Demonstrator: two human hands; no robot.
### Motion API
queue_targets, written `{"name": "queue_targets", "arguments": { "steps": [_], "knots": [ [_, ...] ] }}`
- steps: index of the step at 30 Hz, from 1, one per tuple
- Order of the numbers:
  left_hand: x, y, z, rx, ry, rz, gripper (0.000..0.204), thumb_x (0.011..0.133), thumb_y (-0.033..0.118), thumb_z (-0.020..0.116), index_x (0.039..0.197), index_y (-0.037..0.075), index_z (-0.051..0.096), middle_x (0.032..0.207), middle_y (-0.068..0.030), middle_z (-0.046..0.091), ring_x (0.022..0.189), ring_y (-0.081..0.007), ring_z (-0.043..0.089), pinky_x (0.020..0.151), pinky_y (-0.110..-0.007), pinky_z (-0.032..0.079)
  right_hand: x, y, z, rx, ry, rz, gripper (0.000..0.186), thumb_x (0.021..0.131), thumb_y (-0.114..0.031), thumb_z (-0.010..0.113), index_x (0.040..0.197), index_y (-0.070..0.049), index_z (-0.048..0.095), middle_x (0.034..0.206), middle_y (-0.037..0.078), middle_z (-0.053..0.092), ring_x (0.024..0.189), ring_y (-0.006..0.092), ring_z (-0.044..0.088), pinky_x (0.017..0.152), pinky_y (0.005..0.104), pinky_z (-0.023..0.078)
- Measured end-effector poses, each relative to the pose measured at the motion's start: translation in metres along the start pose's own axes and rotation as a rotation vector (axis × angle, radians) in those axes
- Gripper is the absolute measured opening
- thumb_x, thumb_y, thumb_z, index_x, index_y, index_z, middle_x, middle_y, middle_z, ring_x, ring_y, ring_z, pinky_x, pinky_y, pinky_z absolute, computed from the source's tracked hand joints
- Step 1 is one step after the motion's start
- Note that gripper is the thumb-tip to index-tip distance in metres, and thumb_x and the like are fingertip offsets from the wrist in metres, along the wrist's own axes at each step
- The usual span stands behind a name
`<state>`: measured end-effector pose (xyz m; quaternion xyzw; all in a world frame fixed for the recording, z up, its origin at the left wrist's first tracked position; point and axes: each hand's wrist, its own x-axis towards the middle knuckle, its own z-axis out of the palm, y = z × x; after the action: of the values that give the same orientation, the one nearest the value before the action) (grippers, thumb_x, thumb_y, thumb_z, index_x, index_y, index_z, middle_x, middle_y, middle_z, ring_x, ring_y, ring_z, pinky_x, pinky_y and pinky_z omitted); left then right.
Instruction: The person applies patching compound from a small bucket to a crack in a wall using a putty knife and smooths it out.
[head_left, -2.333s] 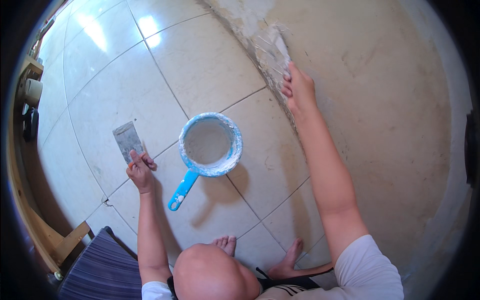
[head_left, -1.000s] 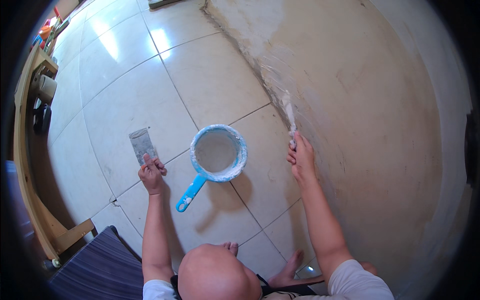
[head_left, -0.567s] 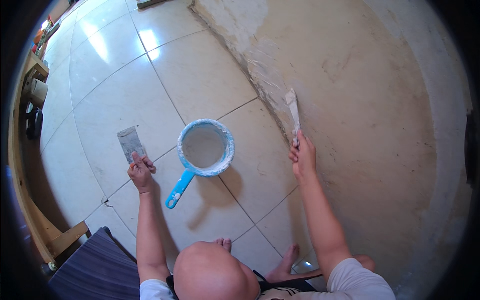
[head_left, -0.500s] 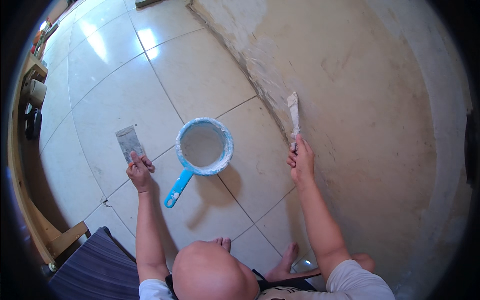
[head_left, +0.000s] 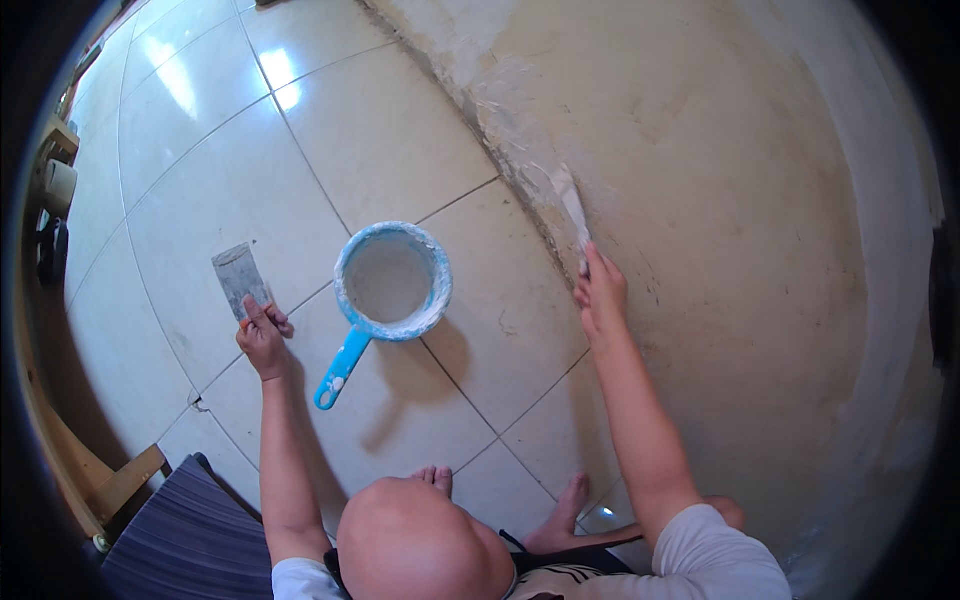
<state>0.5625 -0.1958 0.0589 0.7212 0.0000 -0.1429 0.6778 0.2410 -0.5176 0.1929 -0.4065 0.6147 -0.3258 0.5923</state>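
My left hand [head_left: 264,338] is closed on a flat grey scraper blade [head_left: 238,275], held up over the floor tiles left of the blue dipper. In my right hand [head_left: 602,293] is a narrow putty knife [head_left: 571,203] coated in white paste. Its tip lies against the lower edge of the tan wall [head_left: 720,230], where wet white filler [head_left: 510,110] is smeared beside the tile joint. Between my hands stands the blue dipper [head_left: 394,333], its rim caked with white paste and its handle pointing toward me. Greyish-white material shows inside it.
Pale glossy floor tiles [head_left: 200,190] spread to the left. A wooden frame [head_left: 95,470] and a dark striped cushion [head_left: 185,535] stand at the lower left. A white cup-like container [head_left: 60,188] sits by the far-left edge. My bare foot [head_left: 560,515] rests near the wall.
My right hand has moved the putty knife slightly up and left along the wall's lower edge, and fresh white filler shows there. The whole view has shifted a little; the left hand keeps its hold.
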Motion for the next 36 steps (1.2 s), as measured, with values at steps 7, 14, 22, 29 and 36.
{"name": "queue_targets", "arguments": {
  "steps": [7, 14, 22, 29, 36],
  "knots": [
    [-0.003, 0.0, 0.011, -0.037, 0.02, -0.034, 0.061, 0.102, 0.05, 0.046, 0.07, 0.0, 0.058, 0.058, -0.0044, 0.051, 0.046, -0.012, 0.049, 0.041, -0.025, 0.037, -0.029, 0.011, -0.016, -0.046, -0.083, -0.006, 0.027, 0.097, -0.032, 0.064, 0.1, -0.006, 0.063, 0.071, -0.002, 0.047, 0.048, 0.003, 0.033, 0.041, 0.0206, 0.024],
    [-0.004, 0.0, 0.014, -0.067, 0.03, -0.036, 0.061, 0.102, 0.05, 0.046, 0.071, 0.0, 0.059, 0.059, -0.0045, 0.052, 0.046, -0.0121, 0.048, 0.042, -0.025, 0.037, 0.0, -0.009, -0.015, -0.018, 0.016, -0.038, 0.028, 0.097, -0.033, 0.064, 0.094, -0.005, 0.06, 0.069, -0.002, 0.046, 0.047, 0.0036, 0.033, 0.041, 0.0219, 0.025],
    [-0.002, -0.003, 0.008, -0.033, -0.009, -0.022, 0.064, 0.102, 0.052, 0.044, 0.069, -0.001, 0.06, 0.058, -0.0047, 0.052, 0.046, -0.012, 0.049, 0.042, -0.025, 0.038, -0.052, 0.001, -0.079, -0.266, 0.04, -0.208, 0.029, 0.098, -0.032, 0.062, 0.104, -0.003, 0.064, 0.072, 0.0, 0.053, 0.054, 0.0079, 0.044, 0.047, 0.0238, 0.034],
    [-0.001, -0.003, 0.009, -0.026, 0.019, -0.023, 0.064, 0.102, 0.052, 0.044, 0.071, -0.001, 0.061, 0.059, -0.005, 0.053, 0.047, -0.0122, 0.05, 0.042, -0.024, 0.038, -0.042, -0.025, -0.042, -1.09, 0.156, -1.033, 0.023, 0.096, -0.024, 0.06, 0.108, -0.004, 0.06, 0.091, 0.015, 0.065, 0.085, 0.0361, 0.064, 0.072, 0.0435, 0.051],
    [-0.001, -0.006, 0.01, -0.057, -0.008, -0.049, 0.062, 0.102, 0.052, 0.045, 0.073, -0.001, 0.06, 0.06, -0.0045, 0.052, 0.048, -0.0118, 0.05, 0.042, -0.024, 0.038, -0.025, -0.045, -0.049, -1.216, 0.23, -1.033, 0.025, 0.094, -0.023, 0.062, 0.109, -0.004, 0.059, 0.097, 0.019, 0.067, 0.088, 0.0406, 0.065, 0.073, 0.0469, 0.052]
  ]
}}
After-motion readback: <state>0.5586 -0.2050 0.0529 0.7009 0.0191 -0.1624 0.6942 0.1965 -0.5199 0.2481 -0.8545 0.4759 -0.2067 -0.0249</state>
